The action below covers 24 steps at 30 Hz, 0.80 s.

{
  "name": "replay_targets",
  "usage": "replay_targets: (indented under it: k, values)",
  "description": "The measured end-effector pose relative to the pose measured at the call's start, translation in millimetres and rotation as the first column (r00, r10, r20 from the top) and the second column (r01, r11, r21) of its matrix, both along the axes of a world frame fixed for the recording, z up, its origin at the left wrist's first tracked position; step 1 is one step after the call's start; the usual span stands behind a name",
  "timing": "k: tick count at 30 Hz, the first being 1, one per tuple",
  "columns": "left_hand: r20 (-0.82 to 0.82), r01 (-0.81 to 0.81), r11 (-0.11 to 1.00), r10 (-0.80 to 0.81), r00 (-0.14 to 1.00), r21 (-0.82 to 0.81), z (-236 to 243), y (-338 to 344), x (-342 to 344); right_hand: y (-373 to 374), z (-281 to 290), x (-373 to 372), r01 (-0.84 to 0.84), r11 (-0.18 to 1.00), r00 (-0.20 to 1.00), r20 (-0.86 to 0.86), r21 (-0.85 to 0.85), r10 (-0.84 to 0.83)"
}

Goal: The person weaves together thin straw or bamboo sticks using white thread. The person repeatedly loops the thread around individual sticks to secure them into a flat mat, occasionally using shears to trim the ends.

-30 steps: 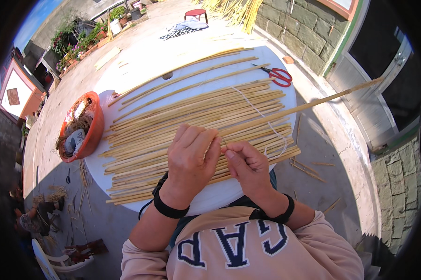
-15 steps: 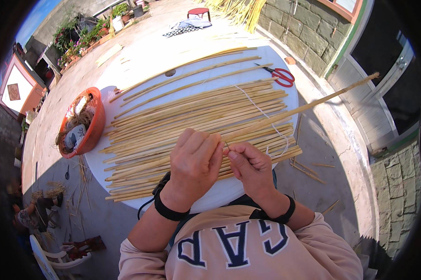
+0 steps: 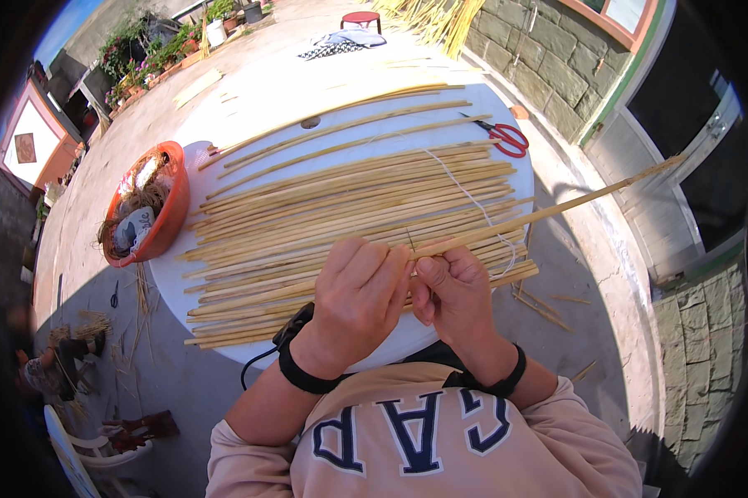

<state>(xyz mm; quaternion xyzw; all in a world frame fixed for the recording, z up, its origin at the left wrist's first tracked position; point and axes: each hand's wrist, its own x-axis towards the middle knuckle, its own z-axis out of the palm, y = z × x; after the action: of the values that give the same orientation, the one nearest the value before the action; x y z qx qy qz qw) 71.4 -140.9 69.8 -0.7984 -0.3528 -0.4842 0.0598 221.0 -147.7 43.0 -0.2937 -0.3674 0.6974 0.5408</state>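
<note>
A long straw-coloured stalk point(image 3: 556, 207) slants up to the right across the row of cut stalks point(image 3: 349, 203) on the table. My left hand point(image 3: 359, 286) is closed around its near end. Close beside it, my right hand point(image 3: 459, 295) pinches the same stalk, thumb in front and fingers curled. A thin needle-like piece point(image 3: 409, 239) sticks up at the stalk between my hands; its lower part is hidden. White thread point(image 3: 467, 192) loops over the row and runs down near my right hand. Where its end goes I cannot tell.
Red-handled scissors point(image 3: 509, 139) lie at the table's point(image 3: 170, 295) far right edge. An orange basin point(image 3: 175, 199) of fibres and bundles stands at the left. A red stool point(image 3: 361, 18) is far off. Someone sits at the lower left beside a white chair point(image 3: 100, 452).
The needle-like piece, earlier low between my fingertips, now stands above the stalk. My right hand has moved its grip onto the stalk, and the stalk's far end has dipped.
</note>
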Motion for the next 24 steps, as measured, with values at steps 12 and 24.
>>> replay_targets:
  k: [12, 24]
  values:
    - [-0.086, -0.041, 0.979, 0.059, 0.995, 0.199, 36.1, 25.0, -20.9, 49.9, 97.2, 19.5, -0.39, 0.574, 0.444, 0.693, 0.72, -0.567]
    - [-0.135, -0.046, 0.945, 0.095, 0.986, 0.324, 98.6, 81.6, -49.9, 127.4, 157.5, -25.4, -0.403, 0.731, 0.555, 0.782, 0.551, -0.283]
